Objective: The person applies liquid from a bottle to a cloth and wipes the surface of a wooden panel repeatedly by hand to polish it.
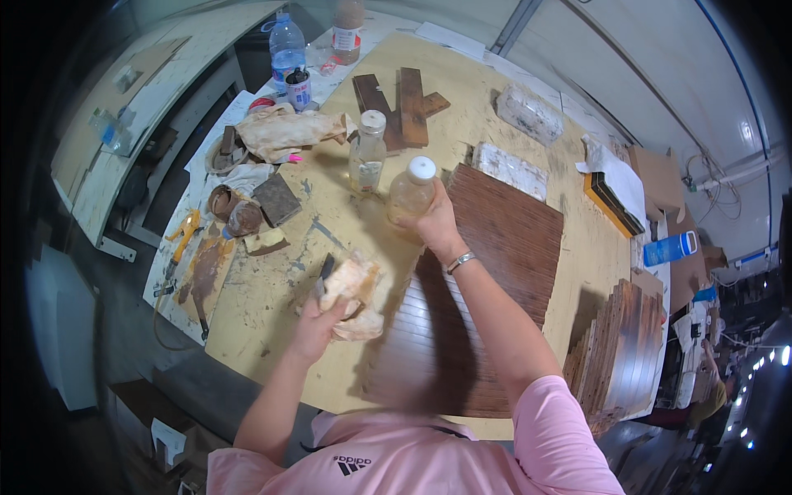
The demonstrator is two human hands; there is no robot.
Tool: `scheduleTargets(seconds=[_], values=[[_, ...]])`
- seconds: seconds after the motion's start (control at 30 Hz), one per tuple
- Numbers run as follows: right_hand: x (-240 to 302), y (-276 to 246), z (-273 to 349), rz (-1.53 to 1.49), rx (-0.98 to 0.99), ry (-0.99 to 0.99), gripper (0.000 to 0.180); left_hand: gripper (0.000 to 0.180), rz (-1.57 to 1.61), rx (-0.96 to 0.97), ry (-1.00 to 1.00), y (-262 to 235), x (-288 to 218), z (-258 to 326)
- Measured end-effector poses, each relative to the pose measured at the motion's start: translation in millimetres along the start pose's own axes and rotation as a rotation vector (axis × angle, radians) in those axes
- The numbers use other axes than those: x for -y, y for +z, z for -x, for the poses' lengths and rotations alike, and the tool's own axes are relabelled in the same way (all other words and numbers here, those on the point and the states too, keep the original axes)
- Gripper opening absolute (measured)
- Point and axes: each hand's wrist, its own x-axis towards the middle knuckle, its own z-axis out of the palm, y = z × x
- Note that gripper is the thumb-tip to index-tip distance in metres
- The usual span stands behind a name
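Note:
My right hand (pixel 437 221) is closed around a clear bottle (pixel 411 193) with a white cap and cloudy liquid inside. Just left of it stands a second clear bottle (pixel 365 161), also white-capped. My left hand (pixel 317 328) is closed on a stained, crumpled cream rag (pixel 353 285). A slim dark object (pixel 327 267) pokes up beside the rag; its kind cannot be made out. Under my right forearm lies a dark brown slatted wooden panel (pixel 511 239), its surface partly shiny and partly in shadow.
Brown wood offcuts (pixel 412 107) lie at the back of the yellowish table (pixel 330 379). At left are rags (pixel 285 134), a brown jar (pixel 243 218) and a yellow-handled tool (pixel 183 235). Wrapped white blocks (pixel 528 114) sit back right; stacked boards (pixel 619 346) stand at right.

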Motion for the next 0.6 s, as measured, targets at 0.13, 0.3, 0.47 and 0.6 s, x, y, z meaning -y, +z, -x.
scheduleTargets(seconds=[0.13,0.3,0.47,0.6], values=[[15,-30,53,0.584,0.003,-0.136,0.105,0.039,-0.933,0.203,-0.009,35,-23,13],[35,-69,201,0.971,0.356,-0.11,0.117,0.051,-1.699,0.492,0.499,40,13,24],[7,-77,239,1.051,0.293,-0.005,0.104,0.05,-1.708,0.377,0.628,72,13,-15],[3,-77,243,1.046,0.264,-0.026,0.101,0.052,-1.851,0.489,0.563,58,15,27]])
